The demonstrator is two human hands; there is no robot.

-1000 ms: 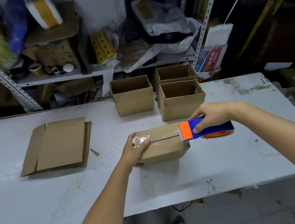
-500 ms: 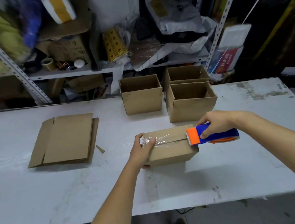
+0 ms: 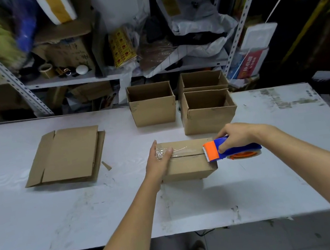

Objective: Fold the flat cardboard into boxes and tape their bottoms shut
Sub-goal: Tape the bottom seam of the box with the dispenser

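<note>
A small cardboard box (image 3: 187, 164) lies bottom-up on the white table (image 3: 87, 213), clear tape along its centre seam. My left hand (image 3: 158, 163) grips the box's left end, thumb pressing the crinkled tape end onto the top. My right hand (image 3: 236, 136) holds a blue and orange tape dispenser (image 3: 225, 151) at the box's right edge, its orange blade end on the seam. A stack of flat cardboard (image 3: 66, 155) lies to the left.
Three folded open boxes stand behind: one (image 3: 153, 109) centre, two (image 3: 209, 117) (image 3: 203, 80) to its right. A cardboard scrap (image 3: 106, 165) lies beside the flat stack. Cluttered metal shelves (image 3: 112, 76) rise behind the table.
The tape dispenser has stayed near the box's right edge, and my left hand has kept its hold. The camera view has shifted slightly.
</note>
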